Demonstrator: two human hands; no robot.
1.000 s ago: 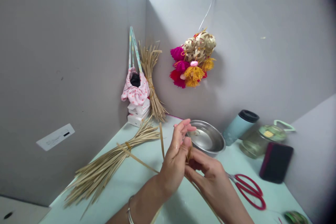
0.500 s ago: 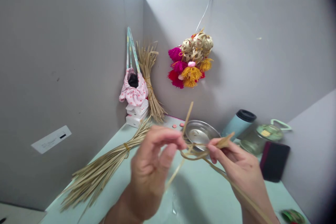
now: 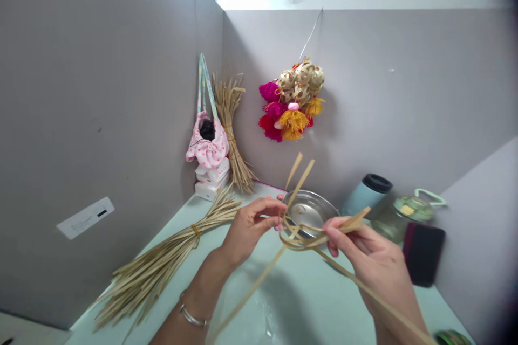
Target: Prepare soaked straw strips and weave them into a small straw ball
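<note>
Between my hands is a loose loop of flat, straw-coloured strips (image 3: 297, 246), crossed over one another. My right hand (image 3: 370, 256) pinches its right side, with folded strip ends sticking out past the fingers. My left hand (image 3: 253, 226) has thumb and fingertips closed on a strip at the loop's left edge; the exact grip is small to see. Two strip ends rise above the loop. One long strip runs down toward my left forearm, another passes under my right hand to the bottom edge. Behind the loop stands a metal bowl (image 3: 324, 206).
A tied bundle of strips (image 3: 162, 259) lies on the pale green table (image 3: 324, 302) at left; another bundle (image 3: 230, 140) leans in the corner beside a hanging pink bag (image 3: 210, 148). Woven balls with tassels (image 3: 293, 99) hang behind. Right are a blue tumbler (image 3: 364, 194), green jug (image 3: 408, 215) and phone (image 3: 424, 253).
My left hand has moved away from me and in to the loop, its fingers closing at the left edge. Another strip end now stands up there. My right hand keeps its pinch.
</note>
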